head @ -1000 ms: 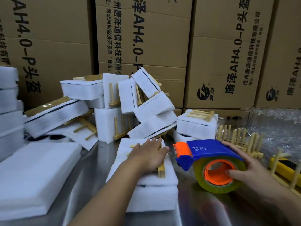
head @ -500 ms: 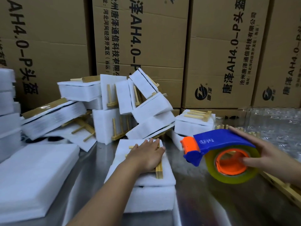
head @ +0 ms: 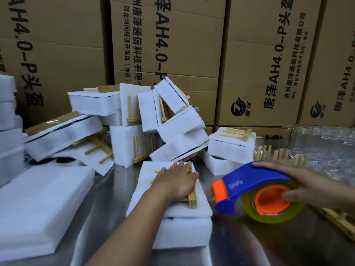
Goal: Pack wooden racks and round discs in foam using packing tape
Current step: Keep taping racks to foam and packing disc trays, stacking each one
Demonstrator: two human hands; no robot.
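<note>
Steel table (head: 269,246) before a wall of printed cartons (head: 172,45). Left fingers (head: 184,169) straight and spread, laid flat across a rack (head: 192,198); left hand (head: 176,183) behind them bearing down, pinning the rack on top of the foam (head: 182,233) bundle at table centre. Right fingers (head: 269,165) curled over the blue hood of the dispenser (head: 249,181), thumb hooked into the orange core; right hand (head: 307,181) gripping it just right of the bundle, orange nose turned toward the foam but apart from it. Cannot tell whether resting on the table or held just above. Looks like the taping step, not yet begun: no strip seen across this bundle. Calls next for bringing the nose onto the foam, sticking the tape (head: 272,217) end down, then pulling over the rack under steady left-palm pressure to stop any sliding, with fingers shifted clear of the strip's path. Bundle itself: thick white slabs stacked, with a dark sliver in the seam between, probably the discs, though too little showing to be sure. Rack of pale wood, pegs poking out past the hand, one long rail bare at the right edge. Farther out: heap of packed bundles (head: 172,121) against the cartons, spare foam sheets (head: 38,198) at left, loose racks (head: 278,154) and bubble wrap (head: 326,146) at right.
</note>
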